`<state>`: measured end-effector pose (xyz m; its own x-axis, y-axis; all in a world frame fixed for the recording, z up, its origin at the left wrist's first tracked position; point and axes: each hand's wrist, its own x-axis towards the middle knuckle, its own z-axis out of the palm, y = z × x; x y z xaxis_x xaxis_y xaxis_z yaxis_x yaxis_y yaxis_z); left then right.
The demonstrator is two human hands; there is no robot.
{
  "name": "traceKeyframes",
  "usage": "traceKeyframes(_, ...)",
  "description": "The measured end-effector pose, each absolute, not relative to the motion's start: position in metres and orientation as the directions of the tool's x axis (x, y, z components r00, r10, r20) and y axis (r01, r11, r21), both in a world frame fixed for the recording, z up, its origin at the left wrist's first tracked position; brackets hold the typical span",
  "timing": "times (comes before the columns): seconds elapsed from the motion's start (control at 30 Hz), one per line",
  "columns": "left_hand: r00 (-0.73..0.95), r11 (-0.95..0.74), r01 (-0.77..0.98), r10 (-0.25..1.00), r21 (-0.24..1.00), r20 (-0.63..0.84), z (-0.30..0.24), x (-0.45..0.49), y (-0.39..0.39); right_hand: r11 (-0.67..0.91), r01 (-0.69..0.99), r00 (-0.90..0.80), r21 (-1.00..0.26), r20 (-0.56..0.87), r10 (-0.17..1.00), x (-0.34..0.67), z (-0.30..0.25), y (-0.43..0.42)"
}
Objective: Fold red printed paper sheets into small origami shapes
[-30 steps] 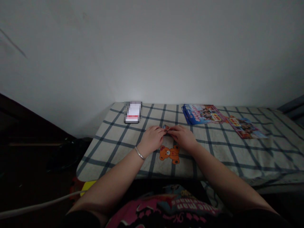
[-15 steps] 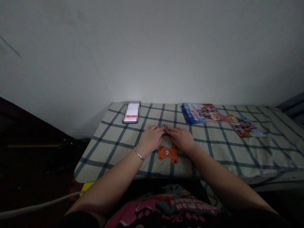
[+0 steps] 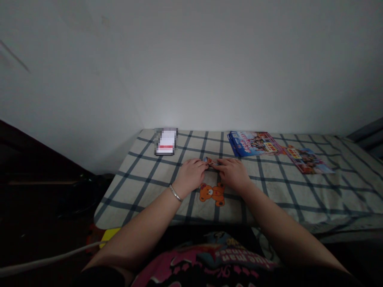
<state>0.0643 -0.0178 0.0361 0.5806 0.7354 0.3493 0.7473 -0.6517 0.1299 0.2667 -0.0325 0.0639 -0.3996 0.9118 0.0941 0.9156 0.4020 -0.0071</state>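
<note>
A small colourful piece of paper (image 3: 210, 161), which looks folded, lies between my two hands on the checked cloth. My left hand (image 3: 191, 174), with a silver bangle at the wrist, has its fingers closed on the left end of the piece. From the other side my right hand (image 3: 235, 173) presses its fingertips on the right end. The fingers cover much of the paper, so its full shape is hidden. Just below, between the wrists, an orange bear print (image 3: 212, 194) shows on the cloth.
The checked cloth (image 3: 140, 175) covers a table against the wall. A phone (image 3: 166, 141) with a lit screen lies at the back left. Printed booklets (image 3: 253, 143) are stacked back right, with a loose printed sheet (image 3: 311, 160) beside them. A pale cable (image 3: 54, 255) runs at lower left.
My right hand has shifted slightly to the right, and more of the small paper shows between the fingers. The left hand stays nearly in place.
</note>
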Motion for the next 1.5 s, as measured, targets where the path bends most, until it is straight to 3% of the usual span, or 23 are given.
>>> traceKeyframes(0.4,0.582,-0.657,0.737,0.736,0.159,0.345,0.036,0.064,-0.017,0.318,0.948,-0.314,-0.028,0.092,0.945,0.282,0.062,-0.032)
traceKeyframes(0.8,0.578,-0.658,0.725,0.741,0.203,0.342,0.038,0.063,-0.016,0.310,0.922,-0.269,-0.233,0.190,0.944,0.293,0.049,-0.023)
traceKeyframes(0.93,0.583,-0.663,0.719,0.739,0.209,0.338,0.039,0.063,-0.016,0.279,0.911,-0.247,-0.305,0.140,0.959,0.297,0.050,-0.014)
traceKeyframes(1.13,0.598,-0.683,0.703,0.719,0.200,0.353,0.034,0.061,-0.012,0.342,0.891,-0.335,-0.299,0.076,0.939,0.281,0.060,-0.002)
traceKeyframes(1.4,0.556,-0.660,0.722,0.732,0.207,0.393,0.029,0.057,-0.010,0.335,0.897,-0.222,-0.286,0.362,0.905,0.254,0.034,-0.007)
traceKeyframes(1.5,0.545,-0.658,0.724,0.729,0.205,0.415,0.027,0.056,-0.009,0.375,0.881,-0.247,-0.289,0.397,0.884,0.255,0.026,-0.004)
